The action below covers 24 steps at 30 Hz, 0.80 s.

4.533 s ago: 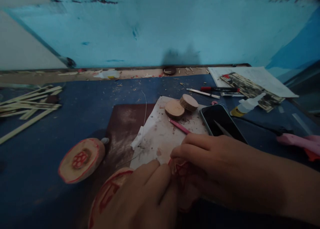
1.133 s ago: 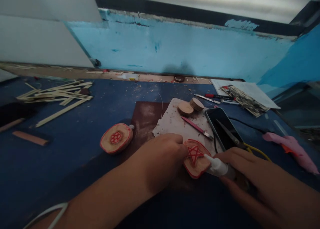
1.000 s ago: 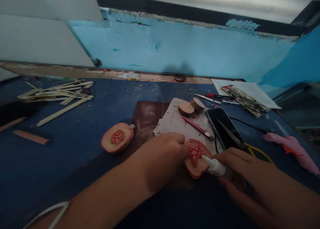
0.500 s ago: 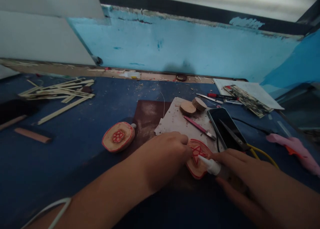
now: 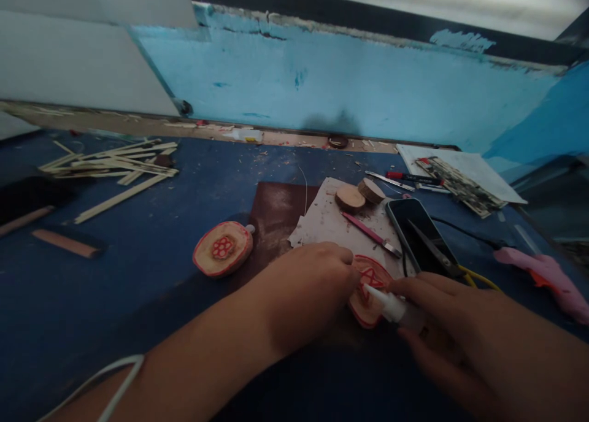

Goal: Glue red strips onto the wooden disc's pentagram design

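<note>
Close in front of me is a wood slice [image 5: 367,314] with a red rim and a red star on its face. My right hand [image 5: 442,311] grips a small glue bottle [image 5: 405,313], its white nozzle tip over the star. At the slice's left edge, my left hand [image 5: 322,275] is closed with fingertips turned down and partly hidden; whatever they pinch cannot be made out. To the left on the blue table lies a second wood slice [image 5: 239,259] with a red flower-like pattern and red rim.
Behind the hands are brown sandpaper [image 5: 280,204], white paper [image 5: 322,219], two plain wood discs [image 5: 350,197], tweezers [image 5: 368,232], a phone [image 5: 416,226] and yellow-handled scissors [image 5: 437,256]. A pink glue gun [image 5: 538,268] is at right, thin wooden sticks [image 5: 124,164] at left.
The view has shifted slightly, so the table things appear a little further right. Both hands keep nearly the same pose at the star slice, the nozzle still over it.
</note>
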Each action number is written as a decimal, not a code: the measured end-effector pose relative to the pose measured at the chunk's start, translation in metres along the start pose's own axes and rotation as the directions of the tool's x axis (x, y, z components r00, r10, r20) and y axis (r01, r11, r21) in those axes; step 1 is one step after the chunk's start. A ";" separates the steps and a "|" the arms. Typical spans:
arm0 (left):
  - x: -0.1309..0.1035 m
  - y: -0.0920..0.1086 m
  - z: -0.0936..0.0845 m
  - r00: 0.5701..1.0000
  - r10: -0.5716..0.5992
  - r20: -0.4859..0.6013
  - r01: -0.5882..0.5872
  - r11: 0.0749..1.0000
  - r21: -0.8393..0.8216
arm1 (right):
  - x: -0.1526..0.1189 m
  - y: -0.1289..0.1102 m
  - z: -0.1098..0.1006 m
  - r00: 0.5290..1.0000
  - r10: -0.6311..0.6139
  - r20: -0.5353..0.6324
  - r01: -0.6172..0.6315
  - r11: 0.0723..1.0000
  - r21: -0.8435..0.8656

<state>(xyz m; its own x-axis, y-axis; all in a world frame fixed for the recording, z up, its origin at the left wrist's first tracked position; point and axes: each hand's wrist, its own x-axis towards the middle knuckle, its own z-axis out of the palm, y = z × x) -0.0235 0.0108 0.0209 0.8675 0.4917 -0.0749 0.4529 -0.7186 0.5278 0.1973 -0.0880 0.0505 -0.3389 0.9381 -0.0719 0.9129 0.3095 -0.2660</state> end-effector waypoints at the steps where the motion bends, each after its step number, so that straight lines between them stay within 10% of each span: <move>1: 0.000 0.000 0.001 1.000 -0.013 -0.012 0.013 1.000 -0.003 | 0.001 -0.001 0.000 1.000 0.004 0.000 -0.004 1.000 0.001; 24: -0.002 0.007 0.013 0.990 -0.067 -0.122 0.054 0.993 -0.106 | 0.011 -0.008 -0.001 0.993 -0.106 0.047 0.106 0.994 -0.002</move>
<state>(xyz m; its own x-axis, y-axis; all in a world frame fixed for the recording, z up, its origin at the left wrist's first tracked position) -0.0196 -0.0015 0.0134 0.8038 0.5948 -0.0066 0.4747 -0.6347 0.6097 0.1864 -0.0802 0.0534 -0.4443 0.8915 -0.0885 0.8721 0.4078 -0.2705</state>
